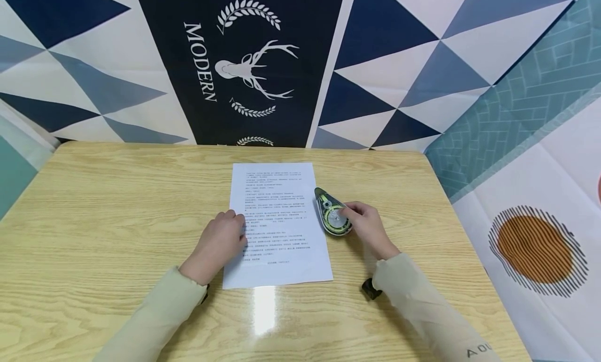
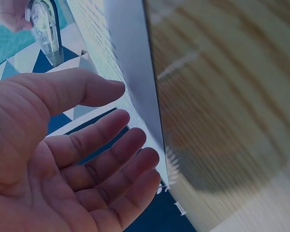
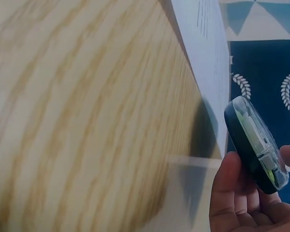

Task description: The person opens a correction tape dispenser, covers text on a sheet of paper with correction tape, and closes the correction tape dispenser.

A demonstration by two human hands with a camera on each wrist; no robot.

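Note:
A printed sheet of paper (image 1: pixel 277 226) lies on the wooden table. My left hand (image 1: pixel 221 242) rests at its left edge, fingers loosely bent; in the left wrist view the fingertips (image 2: pixel 147 157) lie at the paper and the hand holds nothing. Just right of the sheet, my right hand (image 1: pixel 368 229) holds a correction tape dispenser (image 1: pixel 332 213), teardrop-shaped with a clear shell, dark rim and green parts inside. In the right wrist view the dispenser (image 3: pixel 256 145) is pinched between thumb and fingers, raised over the table, its shadow falling near the paper's edge.
The light wooden table (image 1: pixel 117 221) spreads around the sheet. Behind it hangs a patterned cloth (image 1: pixel 253 64) with triangles and a deer head. A black band (image 1: pixel 371 289) shows at the right wrist. Light glares on the table below the paper.

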